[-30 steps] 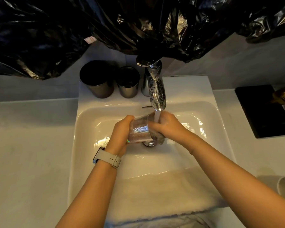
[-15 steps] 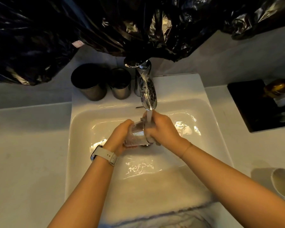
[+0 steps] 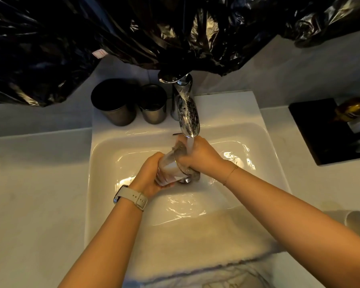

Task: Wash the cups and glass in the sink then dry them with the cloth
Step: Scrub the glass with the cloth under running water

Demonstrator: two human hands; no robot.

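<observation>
Glass, clear tumbler, lying tilted over the basin of the white sink, mouth toward the right, directly under the chrome faucet and above the drain. Left hand, wearing a pale-strapped smartwatch at the wrist, wraps its fingers round the base end of the glass. Right hand, thin bracelet at the wrist, is curled over the mouth end, apparently pressing a grey scrubbing pad against the rim; the pad is only partly visible. Running water falls from the spout onto the right hand and glass rim. Two dark metal cups stand upright side by side on the sink ledge, left of the faucet. White cloth draped across the near edge of the sink. White mug on the counter at far right, partly hidden by the right forearm. Black tray on the right counter. Black plastic sheeting hangs across the wall above.
</observation>
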